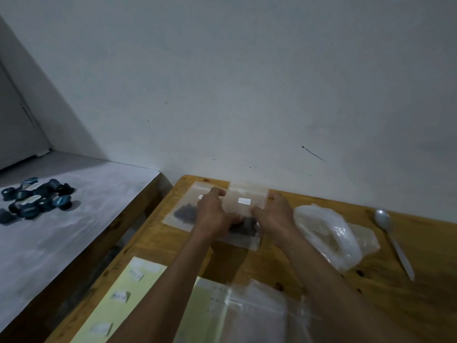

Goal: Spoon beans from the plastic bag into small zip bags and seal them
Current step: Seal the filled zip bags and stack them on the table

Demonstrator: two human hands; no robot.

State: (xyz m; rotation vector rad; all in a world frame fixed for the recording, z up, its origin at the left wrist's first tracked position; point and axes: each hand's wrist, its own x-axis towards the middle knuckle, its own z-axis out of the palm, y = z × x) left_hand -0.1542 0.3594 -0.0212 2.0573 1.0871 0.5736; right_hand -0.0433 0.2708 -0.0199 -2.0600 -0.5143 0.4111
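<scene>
A small clear zip bag (244,201) with a white label and dark beans at its bottom stands slightly raised over the wooden table (408,305). My left hand (212,214) grips its left side and my right hand (274,214) grips its right side. Another small zip bag (184,211) holding dark beans lies flat just to the left, partly under my left hand. The crumpled plastic bag (326,233) rests to the right of my right hand. A white plastic spoon (393,241) lies on the table at far right.
Empty clear zip bags (254,313) are stacked near the front edge. A pale yellow label sheet (121,300) lies at front left. A lower grey surface on the left holds several dark blue capsules (37,199). The wall stands right behind the table.
</scene>
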